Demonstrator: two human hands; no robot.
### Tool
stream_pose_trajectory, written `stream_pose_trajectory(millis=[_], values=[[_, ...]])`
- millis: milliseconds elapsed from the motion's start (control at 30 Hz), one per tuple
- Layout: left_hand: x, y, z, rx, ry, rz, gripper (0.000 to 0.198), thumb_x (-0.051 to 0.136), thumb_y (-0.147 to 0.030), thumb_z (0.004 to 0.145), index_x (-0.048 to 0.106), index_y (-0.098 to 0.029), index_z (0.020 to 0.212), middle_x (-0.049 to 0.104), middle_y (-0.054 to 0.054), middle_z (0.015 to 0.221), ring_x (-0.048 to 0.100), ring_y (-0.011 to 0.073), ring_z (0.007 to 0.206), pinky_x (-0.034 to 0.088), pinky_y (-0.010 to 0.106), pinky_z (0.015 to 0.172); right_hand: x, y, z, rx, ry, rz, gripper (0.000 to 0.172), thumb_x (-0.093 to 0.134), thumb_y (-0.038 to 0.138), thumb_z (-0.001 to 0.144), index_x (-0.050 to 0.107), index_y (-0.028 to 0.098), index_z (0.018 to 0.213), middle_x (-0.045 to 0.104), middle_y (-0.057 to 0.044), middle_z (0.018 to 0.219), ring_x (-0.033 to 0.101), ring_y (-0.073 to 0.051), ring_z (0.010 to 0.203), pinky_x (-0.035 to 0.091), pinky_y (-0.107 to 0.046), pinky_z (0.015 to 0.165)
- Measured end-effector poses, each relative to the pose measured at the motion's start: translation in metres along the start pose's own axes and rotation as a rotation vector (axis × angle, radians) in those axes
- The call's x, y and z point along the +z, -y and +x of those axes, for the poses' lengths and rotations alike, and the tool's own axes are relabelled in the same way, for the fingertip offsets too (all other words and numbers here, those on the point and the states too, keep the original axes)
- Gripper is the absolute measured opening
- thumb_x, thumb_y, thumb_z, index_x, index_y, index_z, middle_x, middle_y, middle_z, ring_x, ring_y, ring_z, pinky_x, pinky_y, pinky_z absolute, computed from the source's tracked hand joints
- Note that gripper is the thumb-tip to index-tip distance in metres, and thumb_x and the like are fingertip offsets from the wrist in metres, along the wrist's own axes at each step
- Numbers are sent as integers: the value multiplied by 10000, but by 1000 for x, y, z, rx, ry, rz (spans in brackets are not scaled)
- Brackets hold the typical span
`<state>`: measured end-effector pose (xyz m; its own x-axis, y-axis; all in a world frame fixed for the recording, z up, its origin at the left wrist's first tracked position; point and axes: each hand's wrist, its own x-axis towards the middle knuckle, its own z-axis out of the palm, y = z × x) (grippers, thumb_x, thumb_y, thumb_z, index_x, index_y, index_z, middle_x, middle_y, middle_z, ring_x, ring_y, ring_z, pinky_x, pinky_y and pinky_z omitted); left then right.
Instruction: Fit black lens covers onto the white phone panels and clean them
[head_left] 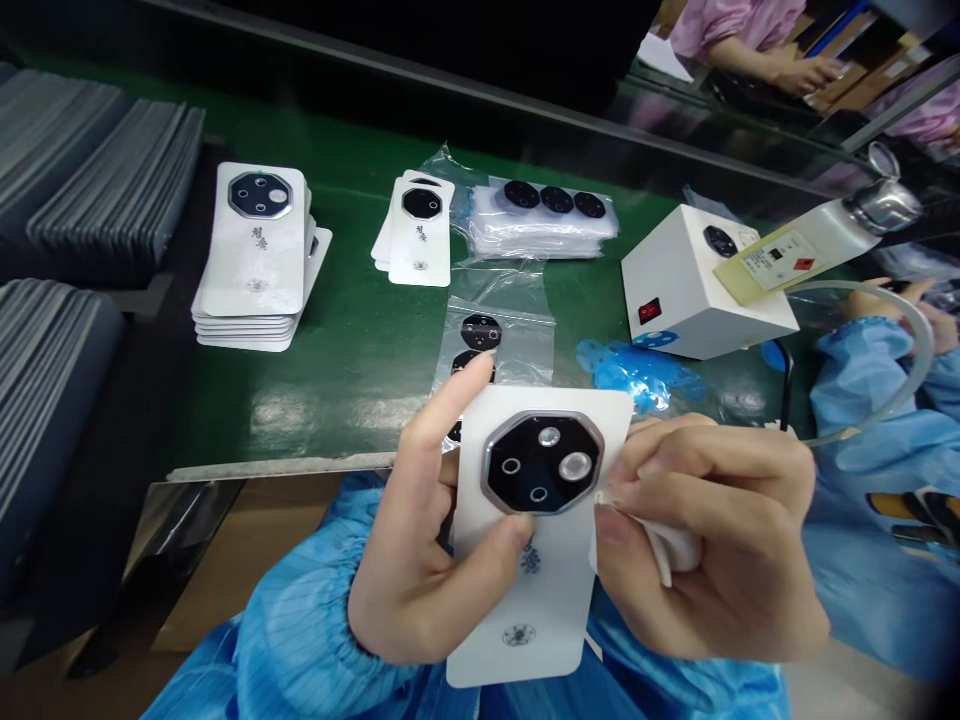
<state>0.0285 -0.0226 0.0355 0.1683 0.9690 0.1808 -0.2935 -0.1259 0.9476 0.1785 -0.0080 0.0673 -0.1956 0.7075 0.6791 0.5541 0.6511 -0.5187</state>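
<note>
White rectangular card [525, 610] bearing a black octagonal lens plate [540, 462] with a silver rim is held above the green desk [337, 400], over a clear plastic bag [499, 340]. The left hand [409, 560] grips its left edge, thumb pressed on the face; the right hand [712, 530] pinches a crumpled white cloth [671, 545] against its right edge.

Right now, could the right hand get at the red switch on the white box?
Probably yes, once freed: the right hand pinches a white cloth against the card, and only blue pieces lie before the red switch.
</note>
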Motion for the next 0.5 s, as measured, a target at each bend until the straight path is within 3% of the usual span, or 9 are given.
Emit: stream_pose_trajectory(millis=[133,200,267,367,500], values=[[-8,8,2,15,-22,23,730,566,-110,808,255,-398,1402,690,-37,740,620,142,443,529,228,348,8,-17,-2,-29,-46,4,189,576,51,739,542,204,847,449,-17,817,532,-136,678,480,-340,562],[-20,14,2,32,-88,96,738,582,-93,806,263,-364,1413,714,-5,921,680,152,565,587,226,456,16,-34,-3,-22,-109,-79,195,566,63,759,547,213,882,496,-18,821,534,-152,723,473,-347,610],[-36,19,2,63,-220,178,752,626,-71,777,305,-319,1410,667,22,1127,704,154,705,601,192,554,25,-52,-2,11,-88,-234,191,548,77,791,546,207,931,540,-20,825,536,-163,767,460,-349,661],[-57,25,2,44,-401,224,767,674,-72,747,338,-306,1396,688,-18,1069,700,145,767,593,165,624,38,-74,-2,94,88,-417,239,564,125,797,558,170,1032,590,-74,910,531,-223,845,433,-392,694],[-66,31,1,4,-471,237,778,704,-104,730,347,-317,1387,720,-24,981,701,155,777,597,188,623,51,-80,-6,179,430,-469,164,516,202,847,590,163,988,584,-113,1044,477,-278,961,404,-445,771]])
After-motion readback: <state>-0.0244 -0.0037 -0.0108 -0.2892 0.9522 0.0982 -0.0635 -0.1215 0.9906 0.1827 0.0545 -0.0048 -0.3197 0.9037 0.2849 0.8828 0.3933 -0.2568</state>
